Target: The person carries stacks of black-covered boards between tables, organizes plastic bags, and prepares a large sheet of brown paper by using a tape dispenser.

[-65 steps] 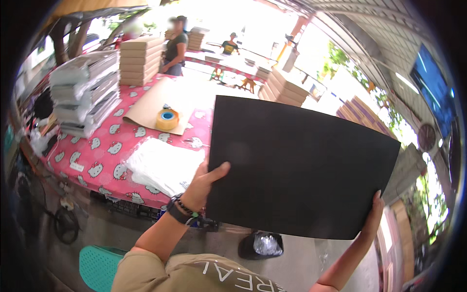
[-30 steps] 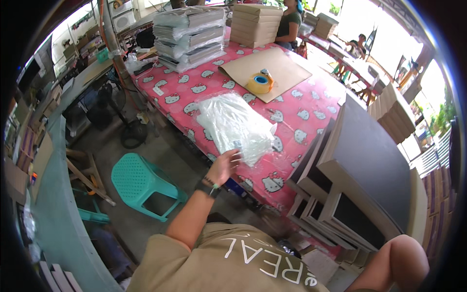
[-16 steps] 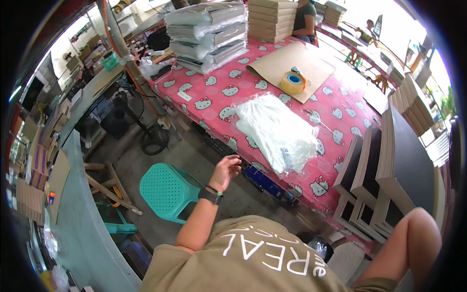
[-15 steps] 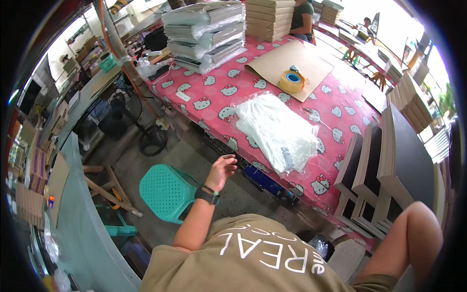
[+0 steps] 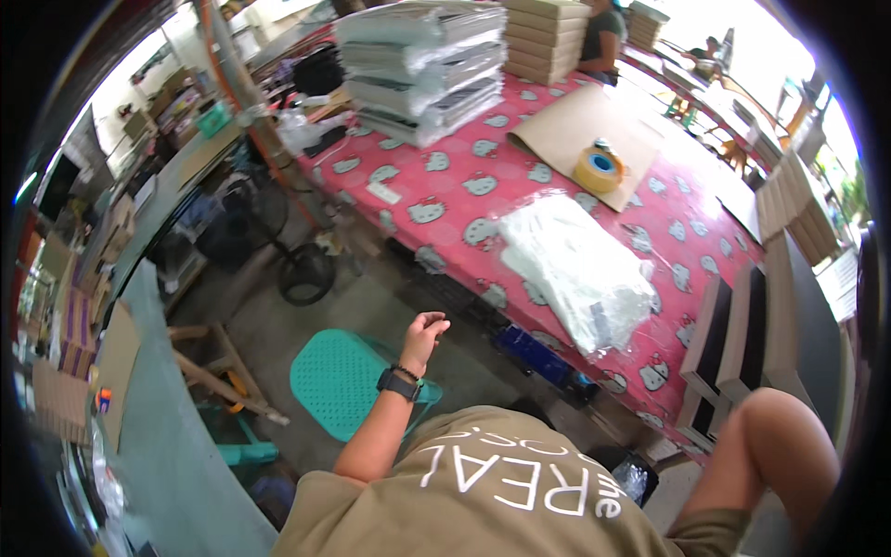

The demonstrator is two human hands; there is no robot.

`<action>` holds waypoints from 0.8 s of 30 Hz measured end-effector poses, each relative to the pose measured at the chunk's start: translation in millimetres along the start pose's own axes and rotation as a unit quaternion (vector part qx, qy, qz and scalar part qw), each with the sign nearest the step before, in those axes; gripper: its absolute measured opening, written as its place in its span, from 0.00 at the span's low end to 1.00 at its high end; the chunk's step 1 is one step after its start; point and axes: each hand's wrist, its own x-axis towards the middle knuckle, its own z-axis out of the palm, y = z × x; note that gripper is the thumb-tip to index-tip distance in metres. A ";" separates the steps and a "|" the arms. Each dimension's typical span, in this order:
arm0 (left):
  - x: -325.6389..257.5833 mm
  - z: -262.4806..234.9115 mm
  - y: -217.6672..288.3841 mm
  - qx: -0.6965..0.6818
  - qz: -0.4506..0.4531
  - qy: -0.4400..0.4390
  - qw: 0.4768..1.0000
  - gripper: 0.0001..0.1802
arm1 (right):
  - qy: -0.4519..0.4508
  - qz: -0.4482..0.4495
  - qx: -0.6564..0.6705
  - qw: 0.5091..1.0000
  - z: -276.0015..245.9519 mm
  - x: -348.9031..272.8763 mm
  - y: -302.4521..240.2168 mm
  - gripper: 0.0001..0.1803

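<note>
My left hand [image 5: 424, 341], with a dark watch and a beaded bracelet at the wrist, hangs in the air beside the table's near edge. Its fingers are loosely curled and apart, with nothing seen in them. Below and left of it stands a green plastic stool [image 5: 334, 382]. A stack of clear plastic bags [image 5: 580, 265] lies on the pink patterned table cover [image 5: 427, 237], apart from the hand. Behind the bags, a roll of tape [image 5: 599, 171] rests on a brown paper sheet [image 5: 557, 130]. My right arm [image 5: 789, 436] is bent at the elbow at lower right; its hand is out of view.
Plastic-wrapped flat goods [image 5: 418, 74] are piled at the far left of the table, beside brown boxes [image 5: 546, 42]. Thick dark-faced boards [image 5: 789, 316] stand on the right. A black fan [image 5: 306, 274] and a wooden stand [image 5: 223, 371] occupy the floor. Another person [image 5: 603, 42] is behind.
The view has shifted, so the table and its things appear further right and lower. My left hand remains off the table, its fingers now a little more curled. The bags and tape stay put.
</note>
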 end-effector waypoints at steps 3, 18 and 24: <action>19.5 29.8 -16.2 0.154 0.202 0.019 0.967 0.13 | 0.146 0.027 0.040 0.988 9.1 2.6 73.0 0.15; 96.5 184.7 -1.0 0.193 0.164 -0.014 0.967 0.39 | -0.134 0.677 -0.075 0.720 319.4 -197.7 248.4 0.41; 135.8 254.0 34.6 0.055 0.177 -0.284 0.941 0.37 | -0.053 0.767 0.105 0.630 279.7 -252.6 219.7 0.24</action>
